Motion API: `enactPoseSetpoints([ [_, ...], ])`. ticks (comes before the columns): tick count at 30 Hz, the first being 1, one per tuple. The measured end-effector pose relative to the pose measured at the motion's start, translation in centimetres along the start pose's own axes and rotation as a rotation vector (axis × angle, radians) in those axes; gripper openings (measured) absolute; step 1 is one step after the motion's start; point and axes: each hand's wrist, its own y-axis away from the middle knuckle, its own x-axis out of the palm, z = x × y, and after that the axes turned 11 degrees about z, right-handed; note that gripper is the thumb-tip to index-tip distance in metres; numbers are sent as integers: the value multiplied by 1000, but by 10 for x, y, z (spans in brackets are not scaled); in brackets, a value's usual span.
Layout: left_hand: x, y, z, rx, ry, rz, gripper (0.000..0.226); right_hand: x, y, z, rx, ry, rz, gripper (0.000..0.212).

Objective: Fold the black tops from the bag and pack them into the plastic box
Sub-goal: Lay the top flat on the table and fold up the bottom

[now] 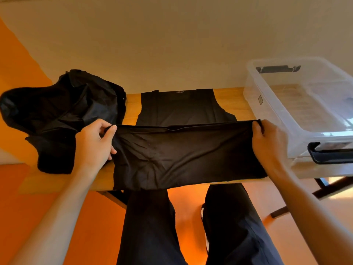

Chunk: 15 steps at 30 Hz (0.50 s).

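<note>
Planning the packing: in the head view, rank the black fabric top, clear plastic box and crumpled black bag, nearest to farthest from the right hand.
1. Black fabric top, pinched by right hand.
2. Clear plastic box, just right.
3. Crumpled black bag, far left.

A single wide-angle view looks from the person's head, forward and steeply down, close over the tabletop (131, 104). It centres on the black top (181, 153), with the left hand (93, 142) and right hand (267, 142) reaching in from the near corners. The wall (172, 44) fills the far half, the person's legs (149, 226) and the floor (99, 226) the near part. The plastic box (271, 111) is cut by the right edge.
</note>
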Motion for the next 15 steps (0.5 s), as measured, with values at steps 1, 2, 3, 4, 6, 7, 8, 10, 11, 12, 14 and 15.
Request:
enactPoseSetpoints([
  [1,2,-7,1,-27,-4,4,14,4,-5,1,8,4,-2,37],
  [2,4,-14,1,-54,3,13,14,8,-9,3,12,10,-5,37],
  [3,7,-20,1,-82,12,25,14,11,-14,4,13,20,-12,36],
  [4,9,-27,0,-110,15,40,14,14,-20,5,12,37,-23,35],
  [6,14,-38,-4,-155,-5,73,13,19,-29,7,8,78,-38,34],
  [7,17,-44,-6,-174,-16,88,13,21,-34,8,10,100,-33,35],
  [8,20,-50,-8,-190,-22,97,13,23,-40,9,16,122,-24,35],
  [10,26,-63,-10,-206,-61,100,16,28,-52,11,33,160,-6,37],
  [11,28,-68,-10,-203,-120,92,17,30,-58,12,42,174,-1,37],
  [12,30,-72,-10,-199,-198,86,19,33,-63,12,54,187,6,37],
  [14,34,-81,-8,-195,-325,84,22,39,-74,10,91,213,29,39],
  [15,37,-86,-5,-197,-365,88,23,41,-78,8,112,227,39,38],
])
